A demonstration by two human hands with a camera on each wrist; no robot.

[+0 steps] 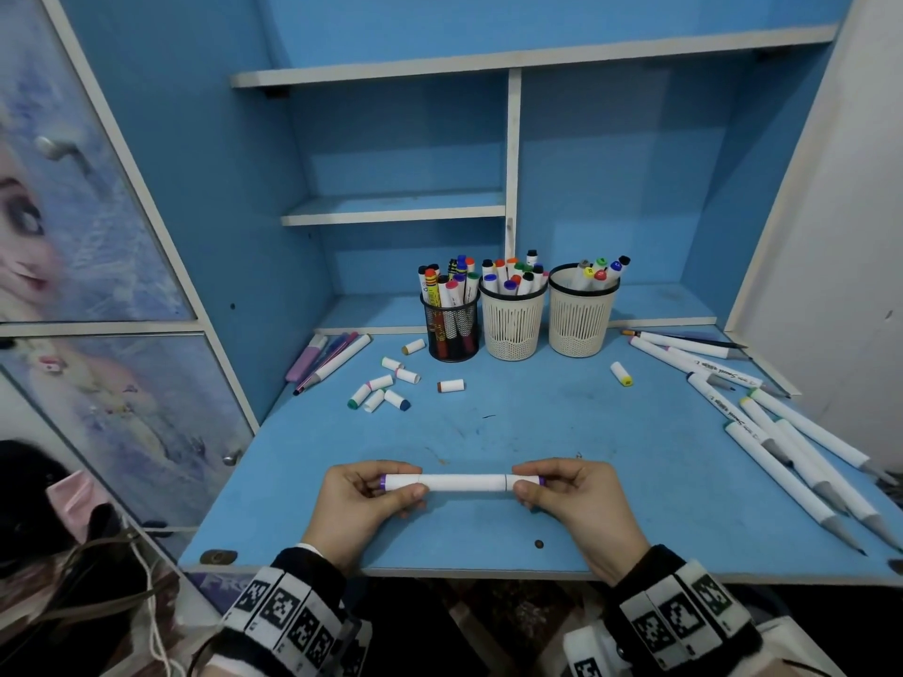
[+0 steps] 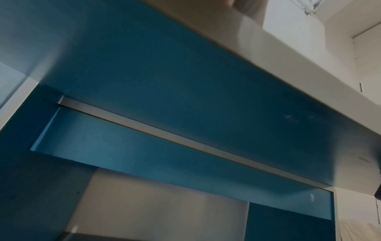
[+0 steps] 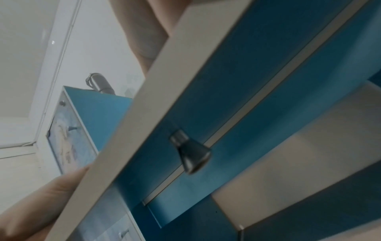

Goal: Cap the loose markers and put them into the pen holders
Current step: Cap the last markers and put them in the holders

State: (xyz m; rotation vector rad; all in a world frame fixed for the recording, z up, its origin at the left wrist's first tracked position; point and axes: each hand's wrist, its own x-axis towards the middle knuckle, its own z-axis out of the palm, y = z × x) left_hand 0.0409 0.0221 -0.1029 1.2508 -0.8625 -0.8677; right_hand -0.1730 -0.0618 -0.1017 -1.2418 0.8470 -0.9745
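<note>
A white marker [image 1: 462,482] with purple ends lies level above the front of the blue desk [image 1: 562,432], capped at both ends. My left hand [image 1: 378,491] pinches its left cap end and my right hand [image 1: 552,488] pinches its right cap end. Three pen holders stand at the back: a black mesh one [image 1: 452,329], a cream one [image 1: 512,324] and a second cream one [image 1: 579,320], all holding markers. Several loose caps [image 1: 386,386] lie left of centre, and one cap [image 1: 621,373] lies to the right. Several uncapped white markers [image 1: 791,456] lie at the desk's right edge.
A few pens and a purple marker [image 1: 325,361] lie against the left wall of the desk. Shelves [image 1: 391,210] rise behind the holders. The wrist views show only the desk's underside [image 2: 164,81], a drawer knob [image 3: 190,154] and part of a finger [image 3: 142,37].
</note>
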